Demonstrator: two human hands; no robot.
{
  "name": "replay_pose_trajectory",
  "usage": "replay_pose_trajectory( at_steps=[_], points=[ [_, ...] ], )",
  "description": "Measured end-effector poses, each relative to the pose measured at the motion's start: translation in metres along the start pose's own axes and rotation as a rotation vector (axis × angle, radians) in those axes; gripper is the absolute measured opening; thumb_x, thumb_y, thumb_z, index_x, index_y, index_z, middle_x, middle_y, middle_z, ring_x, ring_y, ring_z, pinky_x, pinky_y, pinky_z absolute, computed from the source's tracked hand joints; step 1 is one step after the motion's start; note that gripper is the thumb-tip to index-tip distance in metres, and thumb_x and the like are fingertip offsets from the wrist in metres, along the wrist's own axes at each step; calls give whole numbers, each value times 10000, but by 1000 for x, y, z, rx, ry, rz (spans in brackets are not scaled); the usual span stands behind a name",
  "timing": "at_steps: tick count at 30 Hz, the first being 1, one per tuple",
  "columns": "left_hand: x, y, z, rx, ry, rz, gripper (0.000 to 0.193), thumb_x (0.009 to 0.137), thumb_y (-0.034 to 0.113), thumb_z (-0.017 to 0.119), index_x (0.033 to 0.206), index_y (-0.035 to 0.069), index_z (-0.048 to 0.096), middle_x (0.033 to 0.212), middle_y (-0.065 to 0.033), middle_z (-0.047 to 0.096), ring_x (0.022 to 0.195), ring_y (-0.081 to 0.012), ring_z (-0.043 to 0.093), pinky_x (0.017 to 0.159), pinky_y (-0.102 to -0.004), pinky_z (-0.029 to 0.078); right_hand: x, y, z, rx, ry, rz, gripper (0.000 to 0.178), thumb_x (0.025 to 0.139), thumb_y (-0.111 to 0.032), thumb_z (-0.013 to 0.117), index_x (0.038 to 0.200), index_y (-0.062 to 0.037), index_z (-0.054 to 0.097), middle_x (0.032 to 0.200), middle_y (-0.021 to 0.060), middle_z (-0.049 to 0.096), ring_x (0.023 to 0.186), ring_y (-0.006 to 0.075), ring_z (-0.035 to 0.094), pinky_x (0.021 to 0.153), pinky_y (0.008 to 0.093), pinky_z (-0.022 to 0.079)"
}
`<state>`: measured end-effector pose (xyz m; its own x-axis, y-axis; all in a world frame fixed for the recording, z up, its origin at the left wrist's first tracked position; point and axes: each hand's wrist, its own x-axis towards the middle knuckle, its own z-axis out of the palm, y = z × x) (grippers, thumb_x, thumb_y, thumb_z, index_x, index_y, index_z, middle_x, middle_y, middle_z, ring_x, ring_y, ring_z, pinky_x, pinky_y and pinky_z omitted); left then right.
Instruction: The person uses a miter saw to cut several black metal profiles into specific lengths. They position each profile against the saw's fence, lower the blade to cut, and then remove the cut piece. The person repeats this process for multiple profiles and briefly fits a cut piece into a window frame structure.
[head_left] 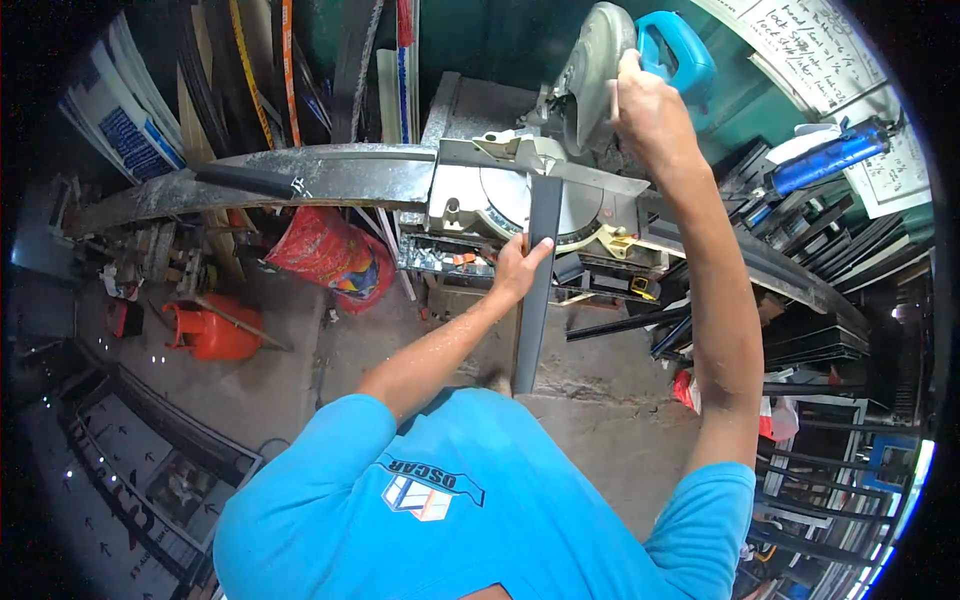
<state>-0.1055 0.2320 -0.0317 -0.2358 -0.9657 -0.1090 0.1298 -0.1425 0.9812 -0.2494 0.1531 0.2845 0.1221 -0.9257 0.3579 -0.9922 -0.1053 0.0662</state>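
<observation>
Left hand point(522, 268): gripping a long dark grey bar point(538, 290), thumb over its top face, the other fingers at its left edge.
Right hand point(648, 100): raised and closed at the blue handle point(682, 58) of the miter saw point(588, 85); part of the grip is hidden.
Bar: its far end lies over the round base point(500, 190) of the saw, its near end reaches out above the floor point(600, 430), close to the blue shirt point(490, 520).
Saw head: lifted up and back, beyond the bar's far end.
Surface: a long grey metal surface point(370, 175) runs left from the saw, with a black profile piece point(240, 180) lying along it.
Under the saw: small offcuts point(465, 258) on a shelf, and a yellow and black tape measure point(645, 288) to their right.
Left floor: a red bucket point(335, 262) stands near the surface; an orange gas cylinder point(225, 332) is farther left.
Back left: long strips point(290, 75) lean upright in several colours.
Right side: a blue tube point(828, 162) lies above a bundle of dark profiles point(835, 250), near a white sheet point(815, 55) with handwriting.
</observation>
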Motion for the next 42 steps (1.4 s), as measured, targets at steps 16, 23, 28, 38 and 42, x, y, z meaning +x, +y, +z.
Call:
replay_pose_trajectory(
  at_steps=[16,23,28,38,42],
  points=[
    [-5,-11,8,185,-175,-183,487,957,447,700,1069,-25,674,924,-68,682,838,-160,636,744,-348,510,14,16,-4,-50,183,-196,299,895,-223,728,950,42,599,919,273,690,946,442,680,833,494,549],
    [-5,-15,3,104,-262,-245,385,951,371,704,1084,10,676,946,-60,692,849,-162,641,772,-350,512,44,20,-43,-264,-99,-331,265,781,-320,799,888,-81,761,913,206,741,838,386,721,716,476,552],
    [-11,-13,1,84,-235,-179,366,970,358,694,1103,17,691,933,-34,704,827,-144,632,774,-342,516,69,8,-73,-283,-80,-23,578,628,-536,910,980,-92,798,1383,187,581,1198,395,589,984,509,498],
    [-25,-16,19,404,-99,-52,553,1014,533,588,1101,-7,672,873,-90,673,822,-201,632,759,-373,497,131,82,-59,402,-633,449,589,770,-565,867,1160,-128,797,1407,213,617,1193,393,622,930,578,529],
    [-23,-23,24,331,-180,-129,571,1012,541,581,1155,-6,665,981,-124,703,929,-237,664,837,-380,508,134,98,-40,523,-593,519,533,765,-500,892,1139,-130,806,1346,203,653,1152,381,646,910,564,540]
  ],
)
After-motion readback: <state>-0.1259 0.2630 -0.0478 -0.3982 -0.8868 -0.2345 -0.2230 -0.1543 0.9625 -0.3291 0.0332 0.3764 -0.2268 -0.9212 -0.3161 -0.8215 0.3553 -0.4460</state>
